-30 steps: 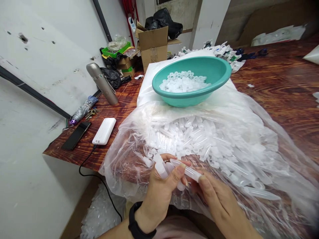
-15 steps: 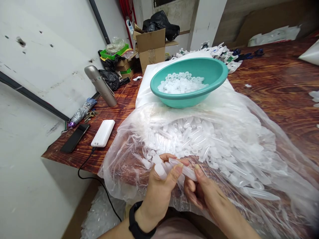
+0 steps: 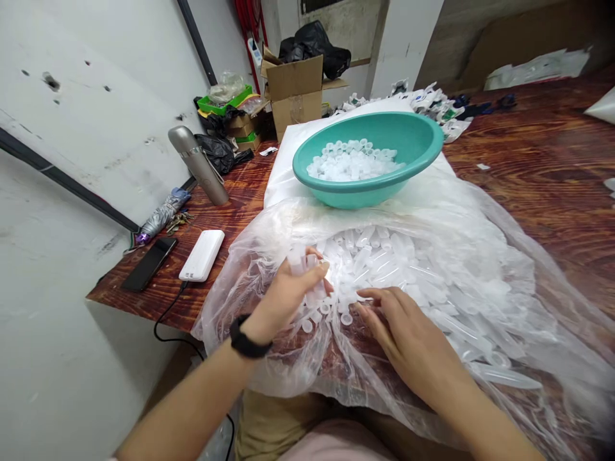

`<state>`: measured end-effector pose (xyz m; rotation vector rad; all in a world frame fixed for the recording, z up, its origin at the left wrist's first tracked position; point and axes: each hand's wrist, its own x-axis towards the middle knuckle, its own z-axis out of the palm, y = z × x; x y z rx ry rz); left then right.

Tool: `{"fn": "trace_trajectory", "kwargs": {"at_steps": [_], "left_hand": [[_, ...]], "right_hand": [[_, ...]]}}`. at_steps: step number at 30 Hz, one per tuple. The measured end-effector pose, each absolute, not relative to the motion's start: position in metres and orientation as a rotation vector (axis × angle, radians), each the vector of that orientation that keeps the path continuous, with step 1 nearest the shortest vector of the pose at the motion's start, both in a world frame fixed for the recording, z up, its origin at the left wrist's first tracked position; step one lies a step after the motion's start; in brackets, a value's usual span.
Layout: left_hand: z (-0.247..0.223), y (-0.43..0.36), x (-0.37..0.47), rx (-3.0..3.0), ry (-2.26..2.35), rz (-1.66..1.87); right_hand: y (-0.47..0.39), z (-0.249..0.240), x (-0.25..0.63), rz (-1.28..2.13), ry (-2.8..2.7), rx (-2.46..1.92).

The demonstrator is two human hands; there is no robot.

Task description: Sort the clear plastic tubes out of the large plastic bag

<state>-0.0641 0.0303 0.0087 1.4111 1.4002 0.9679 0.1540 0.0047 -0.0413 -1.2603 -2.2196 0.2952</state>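
My left hand (image 3: 287, 289), with a black band at the wrist, is closed around a few translucent white plastic tubes (image 3: 316, 291) over the left side of the pile. To its right, my right hand (image 3: 401, 330) reaches in with fingers stretched and a gap between thumb and forefinger; nothing shows in it. Its fingertips are at the near edge of the loose tube pile (image 3: 384, 259), partly hiding it. The pile lies on a clear plastic bag (image 3: 307, 365) spread over the table. Beyond stands a tilted teal basin (image 3: 368, 186) with small white plastic pieces (image 3: 353, 161) inside.
Left on the wood-grain table (image 3: 519, 160) are a white power bank (image 3: 202, 255) with a cable, a black phone (image 3: 149, 263), a folded umbrella (image 3: 164, 214) and a grey flask (image 3: 198, 164). A cardboard box (image 3: 295, 89) stands at the back beside the wall.
Both hands were together over the near edge, handling a tube between them. Now they are apart: the left has moved up and left with tubes; the right has let go and moved forward.
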Motion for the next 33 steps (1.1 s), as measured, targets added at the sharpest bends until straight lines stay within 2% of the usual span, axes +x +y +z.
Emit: {"fn": "trace_trajectory", "kwargs": {"at_steps": [5,11,18,26,33], "left_hand": [[0.016,0.086,-0.083,1.872,1.498,0.580],[0.016,0.091,-0.075,2.193,1.546,0.261],[0.025,0.049,-0.077,2.324,1.391,0.272],[0.024,0.012,-0.083,2.567,1.140,0.360],[0.028,-0.002,-0.085,2.733,1.116,0.447]], "right_hand": [[0.019,-0.069,0.155,0.169,-2.257,-1.238],[0.016,-0.066,0.161,0.181,-2.239,-1.159],[0.007,-0.044,0.167,0.289,-2.109,-1.153],[-0.006,-0.028,0.164,0.406,-2.219,-1.058],[-0.016,-0.026,0.165,0.351,-2.240,-0.926]]}}
